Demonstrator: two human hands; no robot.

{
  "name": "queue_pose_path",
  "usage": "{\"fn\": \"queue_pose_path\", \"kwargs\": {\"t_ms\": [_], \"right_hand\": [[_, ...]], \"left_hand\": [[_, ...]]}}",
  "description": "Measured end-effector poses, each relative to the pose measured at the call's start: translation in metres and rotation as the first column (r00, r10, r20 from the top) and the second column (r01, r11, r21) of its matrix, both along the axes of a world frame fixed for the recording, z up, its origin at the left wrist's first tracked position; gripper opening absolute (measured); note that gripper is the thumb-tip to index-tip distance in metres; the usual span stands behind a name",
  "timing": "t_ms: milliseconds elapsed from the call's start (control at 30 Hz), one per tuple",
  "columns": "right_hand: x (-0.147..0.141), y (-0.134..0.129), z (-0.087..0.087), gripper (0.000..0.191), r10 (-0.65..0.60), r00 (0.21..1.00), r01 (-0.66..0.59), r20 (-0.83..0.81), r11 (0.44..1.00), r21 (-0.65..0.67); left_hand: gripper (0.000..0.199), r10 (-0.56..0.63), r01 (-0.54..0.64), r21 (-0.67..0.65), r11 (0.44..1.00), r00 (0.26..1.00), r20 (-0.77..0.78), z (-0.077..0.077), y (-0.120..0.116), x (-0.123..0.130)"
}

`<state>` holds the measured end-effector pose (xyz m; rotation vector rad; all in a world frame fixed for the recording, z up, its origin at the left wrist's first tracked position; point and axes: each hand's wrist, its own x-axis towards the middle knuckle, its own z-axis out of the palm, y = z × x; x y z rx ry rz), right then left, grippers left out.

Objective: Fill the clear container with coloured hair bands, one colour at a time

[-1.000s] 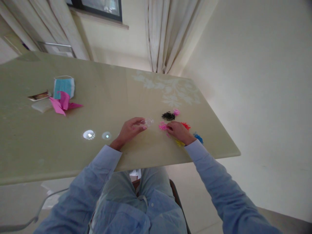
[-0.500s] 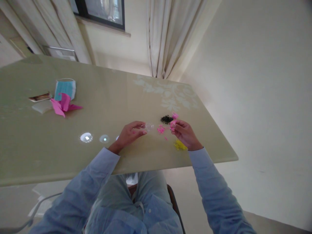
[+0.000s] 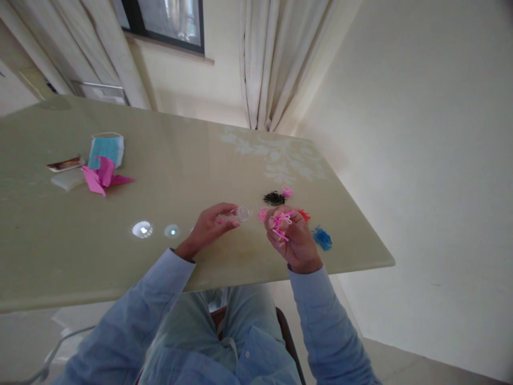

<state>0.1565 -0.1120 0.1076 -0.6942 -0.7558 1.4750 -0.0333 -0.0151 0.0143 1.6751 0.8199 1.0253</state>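
Note:
My left hand (image 3: 210, 227) is closed round a small clear container (image 3: 242, 214), its round open end facing right and something pink inside it. Pinched in my right hand (image 3: 294, 238) is a clump of pink bands (image 3: 281, 223), held just above the table. Part of a pink pile (image 3: 262, 214) shows between the two hands. Behind my right hand lie a black pile (image 3: 274, 198) and a small pink bundle (image 3: 287, 191). A red pile (image 3: 303, 215) is partly covered by that hand, and a blue pile (image 3: 322, 238) rests to its right.
On the left of the glossy table (image 3: 180, 155) are a blue face mask (image 3: 106, 149), a pink folded paper shape (image 3: 105, 176), a small picture card (image 3: 64, 163) and a whitish packet (image 3: 67, 179). The table's front edge runs below my hands.
My right hand has moved left and nearer to me with the pink bands, uncovering the red and blue piles and hiding the yellow one. The clear container's round end has turned more into view.

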Motion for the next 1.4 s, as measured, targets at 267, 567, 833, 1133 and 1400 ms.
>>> {"fn": "queue_pose_path", "kwargs": {"t_ms": [267, 567, 833, 1133, 1400], "right_hand": [[-0.002, 0.007, -0.019, 0.024, -0.045, 0.995, 0.042, -0.093, 0.998, -0.043], [0.012, 0.022, -0.025, 0.026, -0.248, 0.923, 0.247, 0.295, 0.968, 0.042], [0.016, 0.032, -0.021, 0.022, -0.171, 0.747, 0.107, 0.643, 0.985, 0.137], [0.014, 0.035, -0.027, 0.017, -0.359, 0.301, 0.060, 0.883, 0.932, 0.359], [0.014, 0.038, -0.024, 0.014, -0.400, 0.128, -0.094, 0.908, 0.906, 0.412]], "left_hand": [[0.043, -0.008, 0.010, -0.030, 0.999, 0.998, 0.057, -0.002, 0.000, 0.000], [0.040, -0.041, 0.040, 0.025, 0.999, 0.998, 0.046, 0.001, -0.002, 0.000], [0.041, -0.063, 0.064, -0.010, 0.998, 0.998, 0.027, 0.006, -0.004, 0.001], [0.041, -0.043, 0.041, -0.044, 0.998, 0.999, -0.025, 0.006, -0.001, 0.003], [0.042, -0.022, 0.019, -0.069, 0.997, 0.999, -0.046, 0.006, -0.001, 0.005]]}}
